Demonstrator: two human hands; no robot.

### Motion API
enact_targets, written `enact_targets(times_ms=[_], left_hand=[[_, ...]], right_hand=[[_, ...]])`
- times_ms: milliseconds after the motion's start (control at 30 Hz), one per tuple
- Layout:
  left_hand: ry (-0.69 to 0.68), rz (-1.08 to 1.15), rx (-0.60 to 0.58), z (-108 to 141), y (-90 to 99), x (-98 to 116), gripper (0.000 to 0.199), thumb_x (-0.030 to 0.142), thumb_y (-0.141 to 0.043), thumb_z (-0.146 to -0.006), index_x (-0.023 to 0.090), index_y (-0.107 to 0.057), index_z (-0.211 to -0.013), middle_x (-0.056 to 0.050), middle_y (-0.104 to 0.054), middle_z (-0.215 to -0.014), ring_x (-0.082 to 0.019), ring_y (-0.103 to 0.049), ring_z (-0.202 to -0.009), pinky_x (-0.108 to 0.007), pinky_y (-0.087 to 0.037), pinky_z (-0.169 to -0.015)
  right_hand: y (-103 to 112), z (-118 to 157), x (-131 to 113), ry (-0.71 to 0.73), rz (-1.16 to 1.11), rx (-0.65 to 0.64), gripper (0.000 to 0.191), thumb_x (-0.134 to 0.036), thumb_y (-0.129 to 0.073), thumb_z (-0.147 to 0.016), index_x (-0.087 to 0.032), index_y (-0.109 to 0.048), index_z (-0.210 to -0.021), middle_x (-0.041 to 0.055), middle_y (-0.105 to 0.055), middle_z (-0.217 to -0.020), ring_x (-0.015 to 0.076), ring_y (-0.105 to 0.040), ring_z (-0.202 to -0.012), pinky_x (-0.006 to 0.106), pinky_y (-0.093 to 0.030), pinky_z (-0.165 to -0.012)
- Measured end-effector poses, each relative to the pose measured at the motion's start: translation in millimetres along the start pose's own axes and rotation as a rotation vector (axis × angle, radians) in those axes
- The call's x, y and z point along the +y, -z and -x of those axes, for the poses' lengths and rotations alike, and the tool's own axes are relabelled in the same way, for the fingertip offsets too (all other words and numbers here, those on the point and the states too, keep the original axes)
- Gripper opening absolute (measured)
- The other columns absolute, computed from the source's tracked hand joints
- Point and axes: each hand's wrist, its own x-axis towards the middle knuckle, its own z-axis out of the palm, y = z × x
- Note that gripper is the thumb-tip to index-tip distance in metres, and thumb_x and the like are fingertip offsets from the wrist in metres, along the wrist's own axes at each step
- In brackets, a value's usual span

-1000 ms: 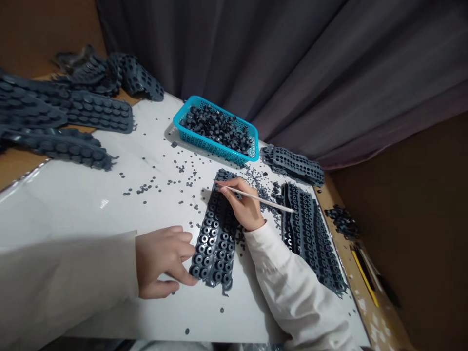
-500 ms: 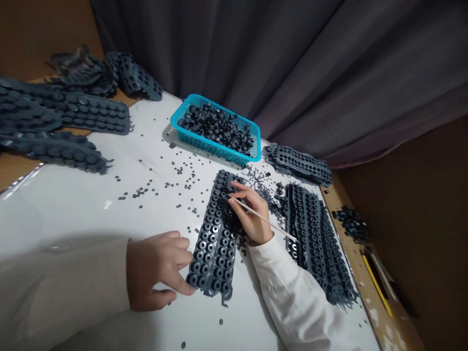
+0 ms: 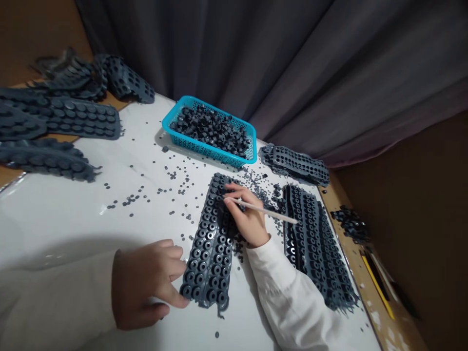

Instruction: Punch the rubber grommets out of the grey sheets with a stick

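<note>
A dark grey moulded rubber sheet [image 3: 204, 258], covered in rows of ring-shaped pieces, lies lengthwise on the white table. My left hand [image 3: 148, 280] rests at its near left corner; the index fingertip touches the edge, the thumb is apart, and the other fingers are bent. Over the sheet's far half, my right hand [image 3: 250, 217] pinches a thin pale stick [image 3: 274, 213] between thumb and fingers. The stick's back end points right. Its working tip is hidden or too small to make out among the rings.
Behind the sheet stands a blue basket [image 3: 210, 146] of small black pieces. More ringed sheets [image 3: 314, 243] lie stacked on the right, with a perforated sheet pile [image 3: 298, 163] behind. Other sheets [image 3: 84, 117] lie at left. Small discs litter the table [image 3: 73, 209]. A yellow tool [image 3: 380, 287] lies far right.
The view has shifted slightly, so most things sit a little further left. The stick in my right hand has tilted flatter. My left fingertip stays at the sheet's corner.
</note>
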Motion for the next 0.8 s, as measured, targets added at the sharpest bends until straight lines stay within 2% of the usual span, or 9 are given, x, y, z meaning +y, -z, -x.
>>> enact_targets(times_ms=[100,300,567,667,800], left_hand=[[-0.012,0.009,0.031,0,-2.4,-1,0.030,0.025,-0.048,-0.077,0.029,-0.060,-0.104,-0.002,-0.042,-0.070,-0.020,-0.036,-0.061,-0.034,-0.018,-0.058],[-0.020,0.013,0.041,1,-3.3,-1,0.029,0.025,-0.048,-0.077,0.028,-0.060,-0.104,-0.002,-0.041,-0.069,-0.019,-0.035,-0.061,-0.034,-0.017,-0.058],[-0.038,0.026,0.088,2,-6.0,-1,0.032,0.024,-0.046,-0.075,0.027,-0.060,-0.104,-0.002,-0.042,-0.069,-0.019,-0.034,-0.061,-0.035,-0.018,-0.057],[-0.054,0.016,0.100,2,-5.7,0,0.033,0.023,-0.046,-0.075,0.026,-0.059,-0.105,-0.002,-0.042,-0.069,-0.019,-0.034,-0.060,-0.034,-0.018,-0.057],[-0.039,-0.017,0.133,2,-5.6,2,0.036,0.019,-0.050,-0.068,0.026,-0.060,-0.103,-0.001,-0.040,-0.067,-0.018,-0.032,-0.059,-0.034,-0.019,-0.058]], right_hand=[[-8,4,5,0.020,-0.057,-0.123,0.004,-0.022,-0.061,-0.084,-0.021,-0.065,-0.083,0.0093,-0.069,-0.108,0.0218,-0.061,-0.111,0.041,-0.046,-0.098],[-11,8,12,0.045,-0.047,-0.184,0.006,-0.022,-0.057,-0.087,-0.021,-0.062,-0.089,0.0106,-0.067,-0.114,0.0222,-0.058,-0.116,0.044,-0.041,-0.104],[-10,9,17,0.190,0.159,-0.294,0.010,-0.020,-0.051,-0.090,-0.022,-0.060,-0.091,0.0102,-0.066,-0.118,0.0194,-0.057,-0.118,0.044,-0.038,-0.107],[-9,6,17,0.220,0.251,-0.322,0.016,-0.020,-0.046,-0.092,-0.022,-0.061,-0.093,0.0096,-0.064,-0.122,0.0184,-0.058,-0.116,0.040,-0.042,-0.105],[-7,2,18,0.232,0.326,-0.286,0.018,-0.019,-0.043,-0.093,-0.021,-0.061,-0.095,0.0113,-0.060,-0.127,0.0186,-0.061,-0.111,0.033,-0.050,-0.096]])
